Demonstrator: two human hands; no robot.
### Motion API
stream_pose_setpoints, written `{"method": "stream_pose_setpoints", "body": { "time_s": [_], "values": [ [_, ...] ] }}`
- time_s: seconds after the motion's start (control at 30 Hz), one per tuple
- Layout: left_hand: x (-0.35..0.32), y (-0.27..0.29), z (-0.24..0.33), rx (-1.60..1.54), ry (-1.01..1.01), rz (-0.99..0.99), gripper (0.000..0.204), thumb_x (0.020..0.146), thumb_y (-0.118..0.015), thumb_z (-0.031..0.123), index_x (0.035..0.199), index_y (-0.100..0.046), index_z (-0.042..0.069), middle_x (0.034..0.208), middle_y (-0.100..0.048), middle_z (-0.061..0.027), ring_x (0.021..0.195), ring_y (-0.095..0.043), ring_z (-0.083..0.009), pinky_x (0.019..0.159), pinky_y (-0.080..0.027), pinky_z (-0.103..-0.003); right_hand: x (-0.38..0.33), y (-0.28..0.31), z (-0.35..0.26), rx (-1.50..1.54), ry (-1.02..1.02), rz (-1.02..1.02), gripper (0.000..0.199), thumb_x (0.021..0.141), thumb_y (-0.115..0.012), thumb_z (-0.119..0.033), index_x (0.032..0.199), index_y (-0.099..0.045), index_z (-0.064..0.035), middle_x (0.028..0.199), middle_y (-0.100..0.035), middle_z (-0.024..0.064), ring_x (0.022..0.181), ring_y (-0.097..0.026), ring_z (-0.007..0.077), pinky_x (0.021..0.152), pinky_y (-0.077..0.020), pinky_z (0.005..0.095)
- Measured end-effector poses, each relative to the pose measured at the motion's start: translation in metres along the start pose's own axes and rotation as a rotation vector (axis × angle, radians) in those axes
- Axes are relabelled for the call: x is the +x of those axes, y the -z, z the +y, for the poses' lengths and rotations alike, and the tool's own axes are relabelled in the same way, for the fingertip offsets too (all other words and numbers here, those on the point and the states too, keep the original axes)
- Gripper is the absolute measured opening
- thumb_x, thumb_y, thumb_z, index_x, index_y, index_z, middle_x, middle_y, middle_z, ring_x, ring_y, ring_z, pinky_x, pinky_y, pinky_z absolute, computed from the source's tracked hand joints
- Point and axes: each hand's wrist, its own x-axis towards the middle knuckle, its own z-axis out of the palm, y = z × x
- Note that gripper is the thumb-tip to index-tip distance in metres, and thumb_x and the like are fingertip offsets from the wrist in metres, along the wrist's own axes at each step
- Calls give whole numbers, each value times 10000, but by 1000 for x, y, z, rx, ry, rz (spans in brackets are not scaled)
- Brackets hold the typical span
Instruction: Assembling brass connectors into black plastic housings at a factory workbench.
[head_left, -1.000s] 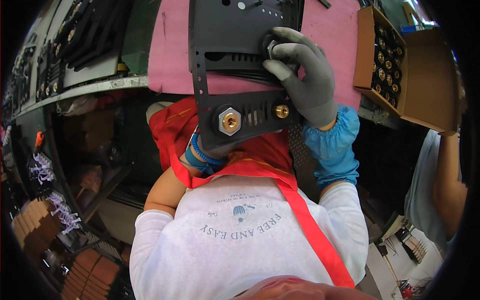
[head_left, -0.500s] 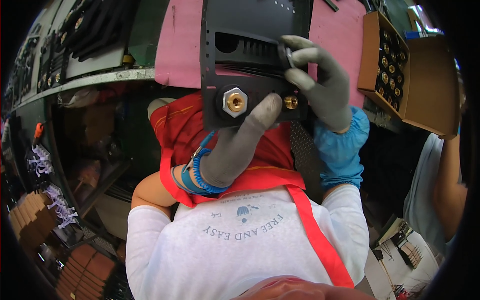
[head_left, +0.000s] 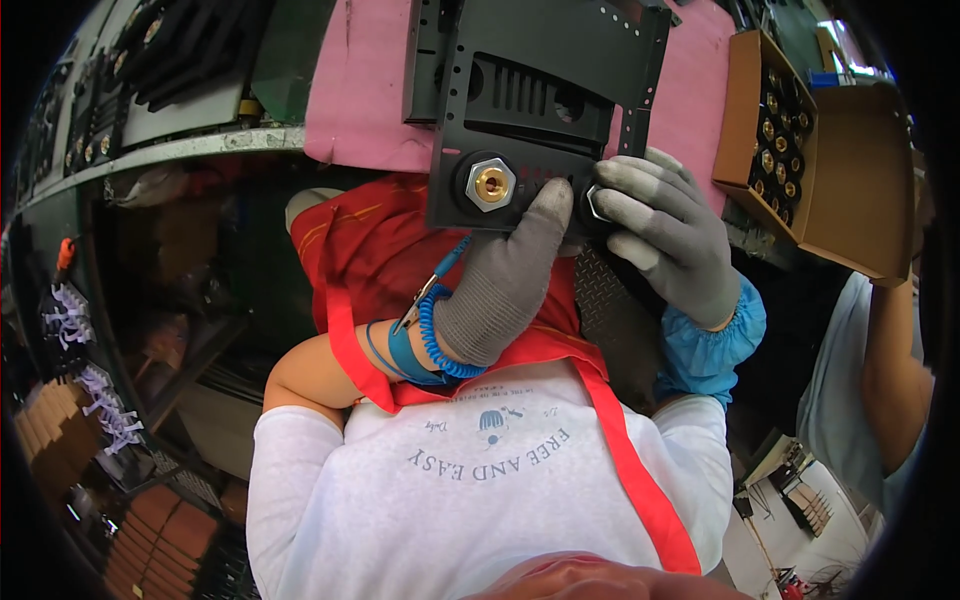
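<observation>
A black sheet-metal panel [head_left: 450, 120] with slots and rows of holes is held tilted over my lap. My left hand [head_left: 505, 275], in a grey glove, grips its lower edge with the thumb pressed on the front. Left of that thumb sits a brass threaded connector [head_left: 491, 184] inside a large silver hex nut [head_left: 477, 200]. My right hand [head_left: 665, 225], gloved with pale fingertips, closes its fingers around a second hex nut [head_left: 597, 204] at the panel's right side. Those fingers partly cover this nut, and the fitting beneath it is hidden.
Under the panel's far part lies a pink mat [head_left: 365, 90], with another black metal part [head_left: 422, 75] on it. An open cardboard box [head_left: 738, 110] of brass-and-black connectors stands at right. Another person's arm [head_left: 900, 380] shows far right. Black parts [head_left: 205, 75] lie on the left bench.
My right hand has brought the nut down from above onto the right-hand brass fitting, which showed bare before. The panel has shifted right and turned slightly, my left hand moving with it.
</observation>
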Motion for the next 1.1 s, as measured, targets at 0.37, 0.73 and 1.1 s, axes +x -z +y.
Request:
{"method": "stream_pose_setpoints", "body": {
  "time_s": [0.37, 0.73, 1.1],
  "values": [
    [-2, -3, -2, -32, 10, -44, 249, 999, -505, 199, 1149, -596, 22, 1048, -653, -70, 927, -642, -152, 768, -558, -306, -5, -5, -9, -36, -29, 185, 285, 730, -745, -87, 1006, -686, -44, 1102, -662, 134, 981, -646, 302, 917, -469, 422],
    [0, -6, -3, -65, 114, -64, 252, 1001, -505, 209, 1140, -605, 25, 1032, -651, -75, 896, -645, -154, 759, -559, -302, -2, -2, -4, -110, -135, 68, 375, 657, -813, -357, 878, -689, -81, 838, -599, 62, 777, -566, 253, 804, -418, 385],
    [2, -8, 3, -56, 83, -78, 235, 997, -514, 209, 1142, -606, 47, 1021, -655, -58, 874, -640, -135, 739, -561, -294, 1, 8, -17, -247, -100, 76, 259, 693, -771, -127, 936, -691, -86, 988, -656, 76, 911, -617, 264, 950, -411, 407]
  ]
}}
